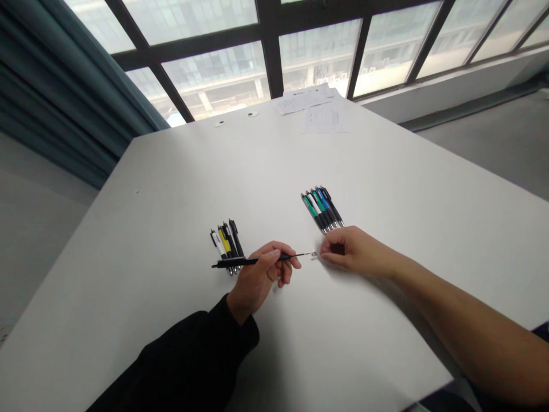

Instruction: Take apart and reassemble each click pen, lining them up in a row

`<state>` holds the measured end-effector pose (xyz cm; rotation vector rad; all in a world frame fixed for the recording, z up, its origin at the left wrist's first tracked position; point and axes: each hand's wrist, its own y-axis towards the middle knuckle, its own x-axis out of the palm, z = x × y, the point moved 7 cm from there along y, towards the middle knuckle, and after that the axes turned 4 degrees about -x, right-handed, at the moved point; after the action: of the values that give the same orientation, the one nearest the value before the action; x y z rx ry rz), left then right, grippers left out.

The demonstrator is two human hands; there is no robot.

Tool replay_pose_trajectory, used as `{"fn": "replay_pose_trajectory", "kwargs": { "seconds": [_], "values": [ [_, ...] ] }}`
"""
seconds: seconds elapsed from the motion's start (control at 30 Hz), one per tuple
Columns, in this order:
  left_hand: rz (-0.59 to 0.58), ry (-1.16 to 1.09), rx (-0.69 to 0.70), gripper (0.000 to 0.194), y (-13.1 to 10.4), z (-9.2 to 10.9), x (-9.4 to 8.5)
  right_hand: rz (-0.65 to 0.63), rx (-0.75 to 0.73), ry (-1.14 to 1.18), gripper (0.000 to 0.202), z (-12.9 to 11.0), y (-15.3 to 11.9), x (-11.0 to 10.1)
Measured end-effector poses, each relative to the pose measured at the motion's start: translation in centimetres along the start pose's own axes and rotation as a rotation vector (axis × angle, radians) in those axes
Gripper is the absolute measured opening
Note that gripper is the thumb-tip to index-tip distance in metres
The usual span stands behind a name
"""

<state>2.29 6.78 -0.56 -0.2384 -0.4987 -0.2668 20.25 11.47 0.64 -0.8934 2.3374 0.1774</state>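
Holding the black pen (231, 263) with thumb and fingers closed on it, the left hand (259, 277) lets the thin refill (300, 254) point rightward from its grip. The right hand (349, 249), fingers curled, is just beside a metal piece (314, 255); whether it grasps this, I cannot tell. White-yellow-black pens (225, 241) lie left of the left grip, coloured pens (321, 207) just beyond the right.

Daylight glares through the windows (214, 80); the far papers (326, 119) seem slightly blurred.

Silvery piece (314, 254) by the right hand (357, 250) — unidentifiably small, like the illegible print (327, 120) on the papers (303, 102).
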Motion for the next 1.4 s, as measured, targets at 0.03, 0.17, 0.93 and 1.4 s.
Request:
{"fn": "replay_pose_trajectory", "kwargs": {
  "seconds": [0.03,0.17,0.93,1.4],
  "values": [
    [-0.001,0.0,-0.002,0.02,0.0,0.0,0.0,0.012,-0.01,-0.041,0.009,-0.1,0.0,0.0],
    [-0.005,0.002,-0.002,0.02,0.1,0.0,0.1,0.036,-0.032,-0.146,0.011,-0.5,0.2,-0.3],
    [-0.091,0.125,-0.054,0.031,-0.4,-0.7,0.8,0.024,-0.149,0.471,0.03,-2.6,-0.7,0.5],
    [0.111,-0.125,0.076,0.024,-0.7,1.5,-0.9,-0.121,-0.149,-0.164,0.008,-0.5,-0.9,-2.1]
  ]
}}
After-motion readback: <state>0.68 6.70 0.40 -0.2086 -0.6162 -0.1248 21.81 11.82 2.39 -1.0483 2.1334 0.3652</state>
